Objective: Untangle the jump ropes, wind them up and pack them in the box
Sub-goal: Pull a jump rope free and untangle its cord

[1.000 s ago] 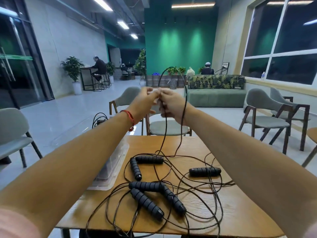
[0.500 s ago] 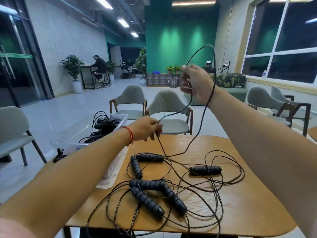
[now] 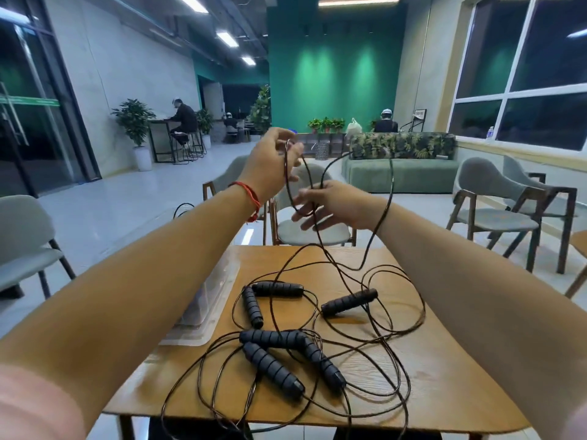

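Several black jump ropes lie tangled on the wooden table (image 3: 451,392), their ribbed foam handles (image 3: 273,369) in a cluster and one handle (image 3: 349,301) apart to the right. My left hand (image 3: 270,163), raised above the table's far edge, pinches a loop of thin black cord (image 3: 287,185) that hangs down. My right hand (image 3: 330,206) is lower and just right of it, fingers spread straight, with the cord running across it and another strand (image 3: 386,211) draped past the wrist. A clear plastic box (image 3: 206,309) sits at the table's left, mostly hidden behind my left forearm.
Grey chairs (image 3: 305,230) stand beyond the table's far edge and at the right (image 3: 495,204) and left (image 3: 25,246). A green sofa (image 3: 400,173) sits further back. Cord loops hang over the table's near edge. People sit at the back of the room.
My left hand rose from low over the table to chest height with the cord. My right hand came down and inward from its high position and opened its fingers.
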Motion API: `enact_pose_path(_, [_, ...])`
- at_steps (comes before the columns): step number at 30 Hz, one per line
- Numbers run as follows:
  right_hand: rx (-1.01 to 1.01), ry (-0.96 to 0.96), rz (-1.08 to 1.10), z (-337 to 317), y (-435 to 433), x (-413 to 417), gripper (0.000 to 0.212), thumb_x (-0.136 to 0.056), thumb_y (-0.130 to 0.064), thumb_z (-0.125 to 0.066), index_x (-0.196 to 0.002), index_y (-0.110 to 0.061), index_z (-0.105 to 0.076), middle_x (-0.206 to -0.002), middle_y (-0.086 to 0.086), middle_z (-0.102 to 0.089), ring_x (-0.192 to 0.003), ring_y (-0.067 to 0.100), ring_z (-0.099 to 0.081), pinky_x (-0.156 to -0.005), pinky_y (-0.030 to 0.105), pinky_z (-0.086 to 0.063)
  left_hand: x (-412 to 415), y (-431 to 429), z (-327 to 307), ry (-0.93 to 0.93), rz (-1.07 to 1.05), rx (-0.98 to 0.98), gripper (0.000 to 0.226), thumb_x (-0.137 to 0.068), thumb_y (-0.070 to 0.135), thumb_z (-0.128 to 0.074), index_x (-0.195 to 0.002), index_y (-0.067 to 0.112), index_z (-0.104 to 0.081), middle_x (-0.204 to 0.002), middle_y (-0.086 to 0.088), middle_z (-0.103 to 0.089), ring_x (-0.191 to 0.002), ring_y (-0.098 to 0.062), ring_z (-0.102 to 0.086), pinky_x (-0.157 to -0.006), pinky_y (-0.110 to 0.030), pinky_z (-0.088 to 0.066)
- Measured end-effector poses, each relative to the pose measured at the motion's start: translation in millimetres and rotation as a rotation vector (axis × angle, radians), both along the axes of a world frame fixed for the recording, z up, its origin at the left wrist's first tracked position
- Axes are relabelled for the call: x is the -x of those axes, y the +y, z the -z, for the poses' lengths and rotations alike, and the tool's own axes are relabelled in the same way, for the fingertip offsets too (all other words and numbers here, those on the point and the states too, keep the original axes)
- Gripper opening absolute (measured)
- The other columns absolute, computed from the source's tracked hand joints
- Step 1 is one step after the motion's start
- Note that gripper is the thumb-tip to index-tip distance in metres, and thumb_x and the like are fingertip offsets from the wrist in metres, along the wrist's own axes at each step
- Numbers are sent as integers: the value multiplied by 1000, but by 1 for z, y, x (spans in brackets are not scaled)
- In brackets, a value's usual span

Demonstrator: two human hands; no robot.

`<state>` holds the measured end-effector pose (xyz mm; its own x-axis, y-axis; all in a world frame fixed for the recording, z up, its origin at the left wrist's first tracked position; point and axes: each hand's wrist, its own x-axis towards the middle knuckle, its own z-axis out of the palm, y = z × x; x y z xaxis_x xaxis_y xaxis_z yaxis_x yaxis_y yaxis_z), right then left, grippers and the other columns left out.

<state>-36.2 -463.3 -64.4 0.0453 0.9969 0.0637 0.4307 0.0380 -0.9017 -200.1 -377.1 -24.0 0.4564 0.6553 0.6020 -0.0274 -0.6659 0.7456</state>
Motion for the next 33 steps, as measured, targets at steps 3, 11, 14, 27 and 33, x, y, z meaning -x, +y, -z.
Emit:
enact_pose_path(3, [-109, 59, 120, -19, 3, -8, 33, -113, -33, -52, -120, -7, -70, -107, 13, -81, -97, 31, -80, -79, 41, -64, -4, -15, 26, 77, -32, 36, 38, -100, 24, -69, -130, 10, -50, -112, -6, -62, -100, -18, -66, -78, -25, -61])
enact_pose_path(11, [-284, 256, 277, -55, -1, -10, 39, -114, -35, -48, -114, -3, -71, -102, 13, -82, -84, 29, -79, -74, 38, -65, -20, -45, 71, 217, -154, -196, 13, -96, 19, -70, -105, 21, -62, -93, 7, -65, -84, -3, -60, -71, -14, -45])
enact_pose_path(14, [-325, 374, 288, -68, -2, -7, 37, -114, -34, -47, -112, -6, -71, -101, 13, -82, -85, 26, -80, -79, 39, -66, -23, -39, 86, 474, -144, -259, 7, -99, 20, -70, -104, 23, -67, -97, 6, -68, -88, -9, -63, -82, -24, -57])
enact_pose_path(27, [-380, 526, 308, -64, -6, -21, 35, -110, -36, -57, -115, -3, -68, -99, 14, -80, -84, 29, -78, -70, 34, -66, -34, -28, 81, 356, 19, -73, 24, -112, 31, -48, -107, 20, -69, -94, 0, -73, -85, -20, -72, -68, -28, -58])
enact_pose_path(33, [-27, 110, 40, -15, -15, -25, 46, -110, -48, -52, -132, -11, -67, -124, 6, -77, -115, 26, -74, -101, 42, -59, -29, -15, 25, 139, -49, 79, 27, -114, 31, -42, -108, 12, -60, -101, -16, -74, -87, -29, -77, -66, -39, -66])
